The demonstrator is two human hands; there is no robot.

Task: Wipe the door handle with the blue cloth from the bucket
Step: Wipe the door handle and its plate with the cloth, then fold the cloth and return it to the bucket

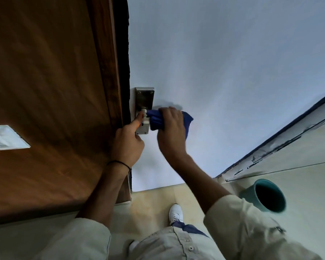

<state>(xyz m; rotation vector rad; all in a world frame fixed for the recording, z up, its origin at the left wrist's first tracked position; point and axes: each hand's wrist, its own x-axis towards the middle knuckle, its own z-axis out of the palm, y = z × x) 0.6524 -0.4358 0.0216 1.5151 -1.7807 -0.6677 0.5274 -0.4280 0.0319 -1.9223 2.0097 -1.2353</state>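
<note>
At the far left, a white switch plate (6, 137) sits low on the brown wooden panel (45, 91), whose dark right edge meets the pale door (214, 72).

Just past that edge the left hand (128, 141) reaches up from a cream sleeve, a thin black band (118, 163) around the wrist. Its fingers are curled in, and one extended digit presses against the lower part of the metal backplate (144, 98); it grips nothing, and seems only to steady the fitting.

The door handle (144, 114) juts from the plate's middle, with only its stub near the plate showing. The rest is wrapped in the blue cloth (156, 120), which the right hand (172, 132) clenches around the lever, a loose corner trailing out to the right. The forearm rises steeply from the lower right, wrist bent over the lever.

So the cloth is out of the bucket and on the handle — the wipe looks to be under way, though how much of the lever is already clean cannot be told. The stub and plate appear untouched.

Far right, the teal bucket (265, 196) stands on the tiled floor (152, 199) near the wall's base.
</note>
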